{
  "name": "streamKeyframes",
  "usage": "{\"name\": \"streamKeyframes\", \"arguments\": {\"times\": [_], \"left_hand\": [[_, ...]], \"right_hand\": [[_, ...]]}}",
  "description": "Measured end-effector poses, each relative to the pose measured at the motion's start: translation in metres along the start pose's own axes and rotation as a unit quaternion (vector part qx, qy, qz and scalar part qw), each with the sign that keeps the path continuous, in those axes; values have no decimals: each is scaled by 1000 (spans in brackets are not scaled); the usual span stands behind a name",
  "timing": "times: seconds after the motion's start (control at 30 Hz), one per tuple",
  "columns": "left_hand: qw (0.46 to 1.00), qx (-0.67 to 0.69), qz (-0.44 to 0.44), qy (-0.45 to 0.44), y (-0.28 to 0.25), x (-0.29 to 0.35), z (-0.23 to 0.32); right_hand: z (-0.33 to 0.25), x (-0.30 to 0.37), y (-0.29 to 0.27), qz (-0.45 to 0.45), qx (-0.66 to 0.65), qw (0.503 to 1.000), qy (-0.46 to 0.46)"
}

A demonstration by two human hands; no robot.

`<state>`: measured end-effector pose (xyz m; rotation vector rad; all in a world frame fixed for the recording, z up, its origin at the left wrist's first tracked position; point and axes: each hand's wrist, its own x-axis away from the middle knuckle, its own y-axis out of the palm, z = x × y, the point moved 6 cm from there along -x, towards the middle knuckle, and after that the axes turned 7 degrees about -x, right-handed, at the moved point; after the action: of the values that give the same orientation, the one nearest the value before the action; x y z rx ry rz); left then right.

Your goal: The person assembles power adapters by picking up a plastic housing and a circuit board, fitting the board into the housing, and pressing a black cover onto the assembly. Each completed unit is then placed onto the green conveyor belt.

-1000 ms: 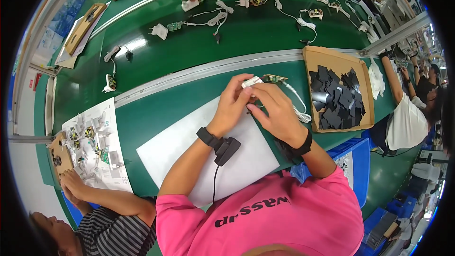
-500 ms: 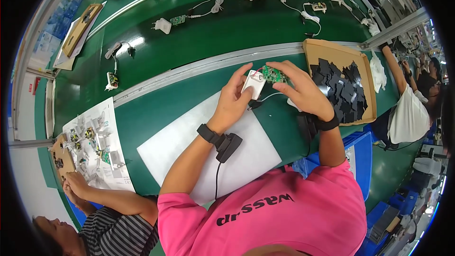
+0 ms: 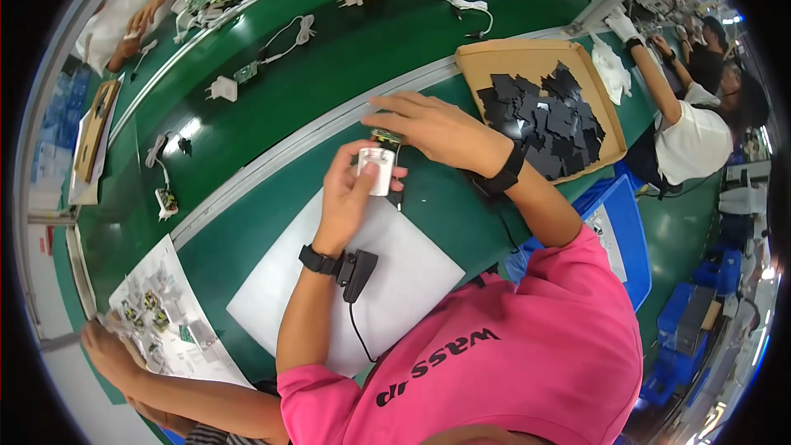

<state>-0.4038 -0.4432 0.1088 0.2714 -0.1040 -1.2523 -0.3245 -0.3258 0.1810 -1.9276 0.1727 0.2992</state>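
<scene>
My left hand (image 3: 346, 198) is closed around a white plastic charger housing (image 3: 376, 175), with the thumb lying on its face. At the housing's upper end is a green circuit board (image 3: 386, 137), partly covered by fingers; whether it sits inside the housing cannot be made out. My right hand (image 3: 445, 130) is at the board, back upward, its fingers reaching leftward over the board and its thumb hidden. A short dark plug (image 3: 397, 199) shows just below the housing. Under my left forearm lies a white sheet (image 3: 272, 301) on the green table.
To the right stands a cardboard tray (image 3: 614, 138) heaped with black pieces (image 3: 544, 124). Beyond a metal rail (image 3: 305, 130), chargers with white cables (image 3: 222, 89) lie on the green surface. A blue bin (image 3: 634, 255) is at my right. A co-worker's arm (image 3: 198, 395) reaches in at lower left.
Both hands have moved left with the housing and board. My right hand has turned its back upward, and the board now sits close against the housing's upper end.
</scene>
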Motion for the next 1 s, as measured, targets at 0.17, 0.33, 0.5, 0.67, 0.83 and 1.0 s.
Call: {"name": "streamKeyframes", "arguments": {"times": [0.17,0.33,0.5,0.67,0.83,1.0], "left_hand": [[999,31,38,14,-8,-4,-3],[999,-8,38,8,0,-5,4],[999,-23,41,-2,-3,-2,2],[999,-20,39,-2,-3,-2,0],[998,-18,49,-18,-3,-2,1],[999,-18,51,5,-6,-5,4]], "right_hand": [[51,36,-48,55,21,986,155],[128,107,-72,-11,158,957,245],[130,113,-69,49,51,970,234],[144,103,-84,41,-64,944,320],[145,99,-95,5,-80,931,356],[92,69,-113,105,-5,960,258]]}}
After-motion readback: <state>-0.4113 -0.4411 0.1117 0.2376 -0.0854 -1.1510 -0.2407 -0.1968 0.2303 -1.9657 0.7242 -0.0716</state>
